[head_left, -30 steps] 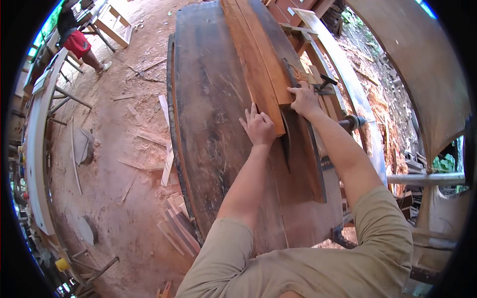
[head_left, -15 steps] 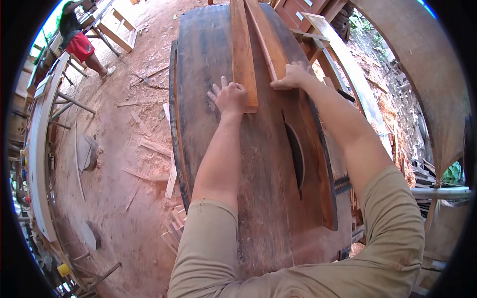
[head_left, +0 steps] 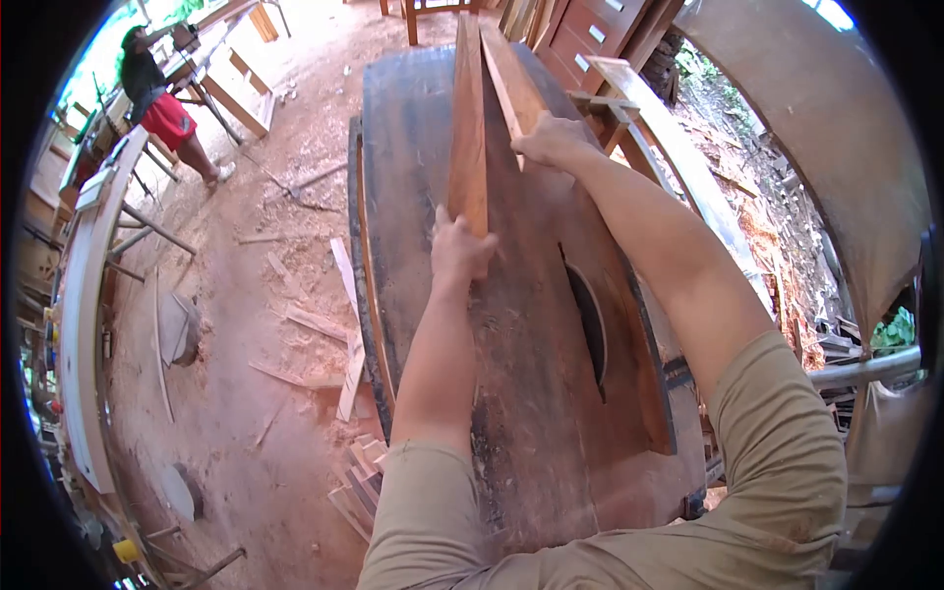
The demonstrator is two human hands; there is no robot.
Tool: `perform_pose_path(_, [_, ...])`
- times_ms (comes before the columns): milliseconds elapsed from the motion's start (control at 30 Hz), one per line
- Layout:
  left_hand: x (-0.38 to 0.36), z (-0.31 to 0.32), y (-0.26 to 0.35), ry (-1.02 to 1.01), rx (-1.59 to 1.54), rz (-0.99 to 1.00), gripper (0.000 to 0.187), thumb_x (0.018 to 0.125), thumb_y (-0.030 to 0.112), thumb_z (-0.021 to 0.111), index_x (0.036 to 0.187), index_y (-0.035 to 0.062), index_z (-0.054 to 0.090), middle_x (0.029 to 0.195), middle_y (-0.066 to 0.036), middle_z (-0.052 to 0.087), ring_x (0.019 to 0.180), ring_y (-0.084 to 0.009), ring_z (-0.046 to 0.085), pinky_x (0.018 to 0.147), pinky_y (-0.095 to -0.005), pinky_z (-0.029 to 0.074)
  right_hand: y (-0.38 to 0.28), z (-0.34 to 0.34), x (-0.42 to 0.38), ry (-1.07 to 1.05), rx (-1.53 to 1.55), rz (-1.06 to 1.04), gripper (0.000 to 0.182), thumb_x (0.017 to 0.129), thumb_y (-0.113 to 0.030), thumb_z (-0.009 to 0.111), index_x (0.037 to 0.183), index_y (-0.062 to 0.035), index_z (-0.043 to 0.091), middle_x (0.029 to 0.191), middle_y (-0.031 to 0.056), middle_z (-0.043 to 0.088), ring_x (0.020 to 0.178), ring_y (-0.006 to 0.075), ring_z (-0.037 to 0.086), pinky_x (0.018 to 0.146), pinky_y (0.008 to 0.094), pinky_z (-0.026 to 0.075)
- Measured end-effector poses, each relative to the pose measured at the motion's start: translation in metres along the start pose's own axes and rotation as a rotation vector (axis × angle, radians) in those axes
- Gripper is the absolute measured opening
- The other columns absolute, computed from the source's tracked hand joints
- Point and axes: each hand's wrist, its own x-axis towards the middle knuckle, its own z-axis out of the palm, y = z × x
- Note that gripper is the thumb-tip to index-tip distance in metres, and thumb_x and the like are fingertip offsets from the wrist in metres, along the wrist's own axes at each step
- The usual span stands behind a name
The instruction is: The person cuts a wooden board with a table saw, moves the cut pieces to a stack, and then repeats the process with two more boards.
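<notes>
Two long wooden boards lie lengthwise on a dark, worn saw table, their far ends close together. My left hand [head_left: 462, 248] is closed around the near end of the left board [head_left: 469, 147]. Farther forward, my right hand [head_left: 557, 141] grips the near end of the right board [head_left: 513, 84], fingers wrapped over it. Between the boards, a narrow wedge of the saw table [head_left: 413, 197] shows. Nearer to me and right of both hands, a dark curved saw blade [head_left: 587, 320] stands in a slot in the tabletop.
A wooden fence strip [head_left: 644, 383] runs along the table's right side. Offcuts [head_left: 320, 324] and sawdust litter the ground at left. Another person [head_left: 162, 103] in red shorts stands by a bench at far left. A brown drawer cabinet [head_left: 590, 39] stands beyond the table.
My left hand has gone from resting on the left board to gripping its near end, closer to me. My right hand and its board have shifted slightly left. The view has tilted a little.
</notes>
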Motion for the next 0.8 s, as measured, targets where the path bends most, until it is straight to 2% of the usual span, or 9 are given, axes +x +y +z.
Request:
perform_pose_path(67, [-0.032, -0.006, -0.023, 0.009, -0.014, 0.011, 0.069, 0.07, 0.043, 0.071, 0.12, -0.005, 0.062, 0.155, -0.028, 0.03, 0.128, -0.0428, 0.051, 0.106, -0.0435, 0.044, -0.016, -0.025, -0.015, -0.024, 0.051, -0.029, 0.066, 0.076, -0.047, 0.065, 0.12, 0.0011, 0.066, 0.125, 0.024, 0.064, 0.118, 0.0376, 0.061, 0.103, 0.0421, 0.044])
perform_pose_path(133, [-0.089, -0.026, -0.034, -0.003, -0.074, 0.009, 0.065, 0.071, 0.037, 0.07, 0.116, -0.0089, 0.062, 0.154, -0.03, 0.029, 0.138, -0.0432, 0.038, 0.112, -0.0421, 0.038, -0.033, -0.056, -0.042, -0.036, 0.091, -0.08, 0.07, 0.072, -0.048, 0.068, 0.12, 0.0027, 0.065, 0.121, 0.0239, 0.066, 0.113, 0.0366, 0.064, 0.099, 0.0411, 0.048])
perform_pose_path(200, [-0.152, -0.032, -0.051, 0.044, -0.109, 0.02, 0.063, 0.07, 0.036, 0.07, 0.111, -0.0103, 0.063, 0.154, -0.031, 0.029, 0.138, -0.044, 0.038, 0.112, -0.0426, 0.038, -0.05, -0.077, -0.093, -0.049, 0.057, -0.084, 0.05, 0.081, -0.042, 0.06, 0.112, -0.0054, 0.073, 0.123, 0.0172, 0.067, 0.117, 0.0308, 0.064, 0.094, 0.04, 0.052])
perform_pose_path(233, [-0.188, -0.038, -0.056, 0.056, -0.104, 0.03, 0.061, 0.069, 0.036, 0.07, 0.108, -0.0108, 0.064, 0.153, -0.032, 0.03, 0.137, -0.0445, 0.039, 0.112, -0.0428, 0.038, -0.055, -0.079, -0.105, -0.02, 0.065, -0.095, 0.05, 0.081, -0.042, 0.06, 0.112, -0.0054, 0.073, 0.123, 0.0172, 0.067, 0.117, 0.0308, 0.064, 0.094, 0.04, 0.052])
perform_pose_path(333, [-0.311, -0.047, -0.067, 0.114, -0.07, 0.076, 0.054, 0.069, 0.035, 0.071, 0.097, -0.0113, 0.066, 0.149, -0.033, 0.034, 0.134, -0.0452, 0.041, 0.11, -0.0438, 0.039, -0.055, -0.075, -0.153, 0.119, 0.077, -0.104, 0.057, 0.07, -0.046, 0.072, 0.102, 0.0015, 0.073, 0.112, 0.0231, 0.07, 0.106, 0.0334, 0.068, 0.09, 0.0403, 0.054])
perform_pose_path(433, [-0.422, -0.065, -0.067, 0.088, -0.048, 0.035, 0.06, 0.068, 0.036, 0.073, 0.1, -0.0132, 0.065, 0.145, -0.034, 0.039, 0.131, -0.0461, 0.044, 0.109, -0.0443, 0.039, -0.059, -0.102, -0.228, 0.013, 0.034, -0.114, 0.057, 0.068, -0.045, 0.074, 0.102, 0.0011, 0.074, 0.109, 0.0217, 0.071, 0.102, 0.0329, 0.069, 0.086, 0.0386, 0.055])
perform_pose_path(500, [-0.483, -0.067, -0.074, 0.075, -0.007, 0.037, 0.059, 0.069, 0.036, 0.073, 0.099, -0.0141, 0.066, 0.142, -0.035, 0.041, 0.127, -0.0461, 0.048, 0.107, -0.0455, 0.041, -0.056, -0.122, -0.287, -0.061, 0.248, -0.141, 0.057, 0.068, -0.044, 0.074, 0.1, 0.0022, 0.074, 0.105, 0.0212, 0.072, 0.095, 0.0322, 0.071, 0.081, 0.0386, 0.056])
perform_pose_path(667, [-0.516, -0.071, -0.062, 0.12, -0.08, -0.004, 0.059, 0.07, 0.038, 0.073, 0.1, -0.0129, 0.066, 0.144, -0.035, 0.04, 0.126, -0.0456, 0.051, 0.103, -0.0458, 0.045, -0.075, -0.131, -0.383, 0.072, 0.163, -0.149, 0.054, 0.067, -0.043, 0.074, 0.094, 0.0038, 0.074, 0.098, 0.0218, 0.072, 0.09, 0.0314, 0.071, 0.077, 0.0401, 0.055])
perform_pose_path(800, [-0.513, -0.075, -0.058, 0.083, -0.12, -0.017, 0.06, 0.07, 0.038, 0.074, 0.102, -0.0127, 0.067, 0.143, -0.037, 0.039, 0.124, -0.0458, 0.052, 0.101, -0.045, 0.048, -0.073, -0.115, -0.436, 0.126, 0.129, -0.175, 0.049, 0.069, -0.042, 0.072, 0.096, -0.0016, 0.075, 0.097, 0.0222, 0.072, 0.089, 0.0351, 0.071, 0.078, 0.0414, 0.055])
